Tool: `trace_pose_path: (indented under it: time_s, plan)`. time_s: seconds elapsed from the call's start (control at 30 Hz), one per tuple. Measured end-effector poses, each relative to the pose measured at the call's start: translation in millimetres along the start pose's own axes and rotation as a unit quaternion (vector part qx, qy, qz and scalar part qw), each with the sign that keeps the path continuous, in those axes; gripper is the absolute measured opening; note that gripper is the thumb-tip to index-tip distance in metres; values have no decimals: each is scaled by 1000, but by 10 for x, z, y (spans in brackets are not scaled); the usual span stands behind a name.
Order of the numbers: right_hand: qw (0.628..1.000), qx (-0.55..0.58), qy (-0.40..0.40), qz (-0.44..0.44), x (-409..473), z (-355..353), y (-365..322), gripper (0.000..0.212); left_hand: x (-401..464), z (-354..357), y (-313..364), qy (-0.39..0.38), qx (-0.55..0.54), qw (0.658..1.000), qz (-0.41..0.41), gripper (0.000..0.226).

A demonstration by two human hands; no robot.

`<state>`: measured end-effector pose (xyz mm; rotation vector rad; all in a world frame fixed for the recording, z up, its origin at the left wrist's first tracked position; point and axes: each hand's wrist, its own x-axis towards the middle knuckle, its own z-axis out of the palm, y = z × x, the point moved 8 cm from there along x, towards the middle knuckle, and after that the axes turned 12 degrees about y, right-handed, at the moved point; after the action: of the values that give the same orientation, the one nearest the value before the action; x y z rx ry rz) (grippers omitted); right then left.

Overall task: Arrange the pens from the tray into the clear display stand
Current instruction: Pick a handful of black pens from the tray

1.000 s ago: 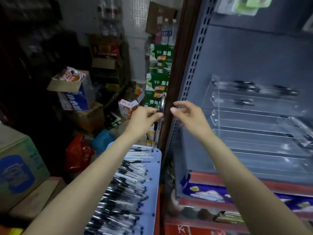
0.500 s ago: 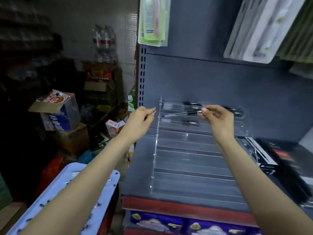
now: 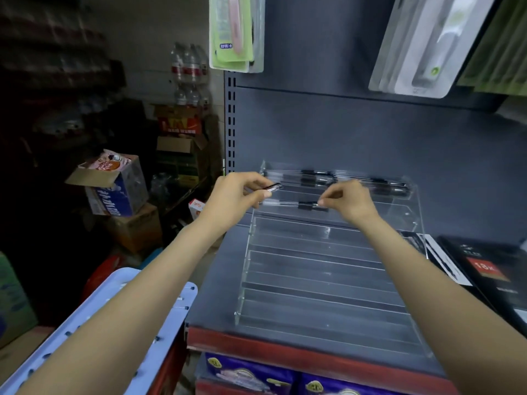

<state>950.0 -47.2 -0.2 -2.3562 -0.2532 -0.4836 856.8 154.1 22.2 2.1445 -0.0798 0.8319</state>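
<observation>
Clear acrylic display stand (image 3: 328,269) on a grey shelf (image 3: 216,280), stepped in tiers, at the centre of the head view. Readable writing: "18k" on a red patch of the black box (image 3: 490,269) at 3 o'clock; blue characters, too blurred to read, on the open carton (image 3: 114,186) at 9 o'clock.

Left hand (image 3: 233,195) at the stand's upper left corner, fingers curled, pinching one end of a pen (image 3: 273,187) whose shiny tip pokes out toward 3 o'clock. Right hand (image 3: 350,199) over the second tier from the top, thumb and forefinger pinched on the pen (image 3: 308,206) lying in that tier, other fingers folded.

More pens (image 3: 356,181) lying lengthwise in the top tiers at 12 o'clock. Lower tiers bare acrylic.

White tray (image 3: 159,317) at 7 o'clock, mostly hidden under the left forearm, dark pen ends showing along its rim. Green blister pack (image 3: 231,32) hanging at 12 o'clock, label unreadable.
</observation>
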Motion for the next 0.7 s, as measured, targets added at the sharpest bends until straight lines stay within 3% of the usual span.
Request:
trace_pose_path:
  time_s: [0.2,0.33,0.43,0.53,0.6,0.7]
  plan:
    - [996,-47,-81,-6,93,63,-53,7,-25,123,36,-31,56,997,33,33]
    - [993,-54,-102,-15,108,103,-62,6,-6,182,15,-22,37,999,-8,24]
    - [997,72,-11,-18,70,-52,-139,10,38,194,15,-13,26,999,-23,16]
    - [967,251,-37,-14,-93,-80,-292,10,55,258,65,-24,17,999,-14,12]
    - [959,271,-66,-46,-192,-63,-375,8,54,334,116,-34,15,999,-4,11]
    - [960,274,-32,-52,-177,-132,-301,14,70,351,158,-23,26,999,14,16]
